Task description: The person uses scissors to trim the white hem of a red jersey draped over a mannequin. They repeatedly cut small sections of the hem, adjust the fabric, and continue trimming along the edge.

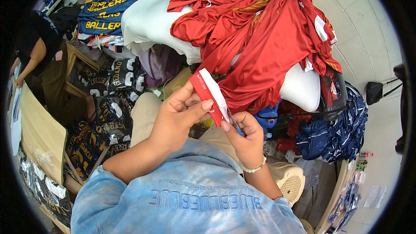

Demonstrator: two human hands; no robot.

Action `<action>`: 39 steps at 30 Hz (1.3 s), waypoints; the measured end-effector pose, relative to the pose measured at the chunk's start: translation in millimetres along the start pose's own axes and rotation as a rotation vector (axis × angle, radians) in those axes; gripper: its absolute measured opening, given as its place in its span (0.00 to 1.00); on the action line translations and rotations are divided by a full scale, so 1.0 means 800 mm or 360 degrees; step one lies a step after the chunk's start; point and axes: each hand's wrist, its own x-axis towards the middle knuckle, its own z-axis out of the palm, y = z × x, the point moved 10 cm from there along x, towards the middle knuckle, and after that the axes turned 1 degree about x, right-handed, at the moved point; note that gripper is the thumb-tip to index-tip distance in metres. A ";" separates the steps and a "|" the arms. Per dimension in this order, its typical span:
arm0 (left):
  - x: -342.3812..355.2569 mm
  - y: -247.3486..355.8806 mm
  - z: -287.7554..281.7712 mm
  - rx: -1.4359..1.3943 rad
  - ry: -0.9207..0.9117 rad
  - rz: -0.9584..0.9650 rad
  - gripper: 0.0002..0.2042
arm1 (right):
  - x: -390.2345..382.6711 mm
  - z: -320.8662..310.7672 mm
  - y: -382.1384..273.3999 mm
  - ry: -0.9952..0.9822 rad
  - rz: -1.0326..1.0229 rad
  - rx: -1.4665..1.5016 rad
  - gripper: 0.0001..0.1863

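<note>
Head view looks down on a seated person whose two hands meet just above the lap. The left hand [182, 108] pinches a folded red edge of a garment [208, 92], thumb on the near face and fingers behind, so the strip with its white inner band stands up stiff and turned toward the eyes; its grip is pressed together on the cloth. The right hand [245, 136] sits just beside and below it, fingers curled around a small blue-handled tool [237, 129], probably a thread snip, whose tip touches the lower end of the strip. That grip is closed on the tool, and the thumb also rests against the cloth, seemingly to steady the spot being worked.

The held edge belongs to the heap of red jerseys [260, 30] draped over a white padded form [303, 89] straight ahead, so the bulk of the cloth is carried by the heap and only the short edge needs lifting.

Sorted stacks lie around: blue and yellow jerseys [110, 6] at the upper left, black printed jerseys [108, 117] along the left by a wooden table [41, 134], dark blue patterned garments [342, 130] at the right. Another person's arm [32, 56] shows at the far left, well apart.
</note>
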 end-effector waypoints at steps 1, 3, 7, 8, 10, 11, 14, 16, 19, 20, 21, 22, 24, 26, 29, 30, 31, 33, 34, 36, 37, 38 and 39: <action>0.000 0.001 0.000 -0.0001 -0.0012 -0.0005 0.26 | -0.001 0.001 0.001 -0.0009 0.0010 -0.0002 0.09; 0.000 0.000 0.000 -0.0002 -0.0006 -0.0008 0.26 | -0.008 -0.006 -0.015 0.0110 -0.0232 0.0127 0.10; -0.002 0.001 -0.003 0.0037 0.0043 -0.0035 0.27 | -0.021 -0.009 -0.036 0.0210 -0.0569 -0.0306 0.15; -0.003 0.002 -0.004 0.0049 0.0050 -0.0040 0.28 | -0.021 -0.012 -0.037 0.0248 -0.0606 -0.0421 0.16; -0.002 0.002 -0.004 0.0069 0.0059 -0.0061 0.28 | -0.027 -0.016 -0.049 0.0337 -0.0803 -0.0626 0.19; -0.002 0.002 -0.004 0.0077 0.0064 -0.0065 0.28 | -0.027 -0.018 -0.047 0.0344 -0.0795 -0.0679 0.19; -0.002 0.001 -0.004 0.0105 0.0064 -0.0076 0.28 | -0.029 -0.019 -0.049 0.0357 -0.0799 -0.0809 0.19; -0.001 0.000 -0.003 0.0104 0.0056 -0.0089 0.28 | -0.029 -0.018 -0.052 0.0364 -0.0822 -0.0856 0.20; -0.003 -0.002 -0.002 0.0166 0.0047 -0.0112 0.28 | -0.027 -0.016 -0.057 0.0385 -0.0856 -0.0824 0.20; -0.004 -0.002 -0.002 0.0198 0.0047 -0.0120 0.28 | -0.026 -0.015 -0.059 0.0384 -0.0871 -0.0824 0.20; -0.004 -0.002 0.000 0.0196 0.0027 -0.0113 0.28 | -0.025 -0.014 -0.061 0.0383 -0.0885 -0.0823 0.20; -0.005 -0.001 0.002 0.0195 0.0010 -0.0105 0.28 | -0.025 -0.013 -0.063 0.0386 -0.0913 -0.0817 0.20; -0.006 0.000 0.006 0.0177 -0.0015 -0.0080 0.28 | -0.023 -0.012 -0.063 0.0373 -0.0878 -0.0818 0.20; -0.007 0.003 0.009 0.0138 -0.0035 -0.0038 0.28 | -0.022 -0.010 -0.066 0.0361 -0.0880 -0.0822 0.19; -0.007 0.003 0.011 0.0107 -0.0040 -0.0028 0.27 | -0.020 -0.009 -0.070 0.0341 -0.0881 -0.0826 0.18; -0.007 0.003 0.011 0.0105 -0.0040 -0.0027 0.27 | -0.018 -0.009 -0.069 0.0337 -0.0860 -0.0815 0.18; -0.007 0.003 0.010 0.0106 -0.0037 -0.0027 0.27 | -0.017 -0.009 -0.068 0.0332 -0.0840 -0.0804 0.18; -0.007 0.003 0.009 0.0121 -0.0029 -0.0034 0.27 | -0.016 -0.010 -0.066 0.0327 -0.0790 -0.0785 0.17; -0.007 0.002 0.008 0.0134 -0.0024 -0.0043 0.27 | -0.016 -0.010 -0.064 0.0325 -0.0765 -0.0776 0.17; -0.007 0.002 0.008 0.0146 -0.0018 -0.0033 0.27 | -0.016 -0.010 -0.061 0.0328 -0.0726 -0.0766 0.17; -0.008 0.003 0.008 0.0145 -0.0018 -0.0015 0.27 | -0.016 -0.010 -0.061 0.0335 -0.0724 -0.0759 0.17; -0.009 0.003 0.008 0.0144 -0.0015 0.0003 0.27 | -0.016 -0.010 -0.061 0.0333 -0.0723 -0.0754 0.16; -0.009 0.005 0.009 0.0199 -0.0033 0.0029 0.27 | -0.017 -0.009 -0.063 0.0335 -0.0738 -0.0746 0.16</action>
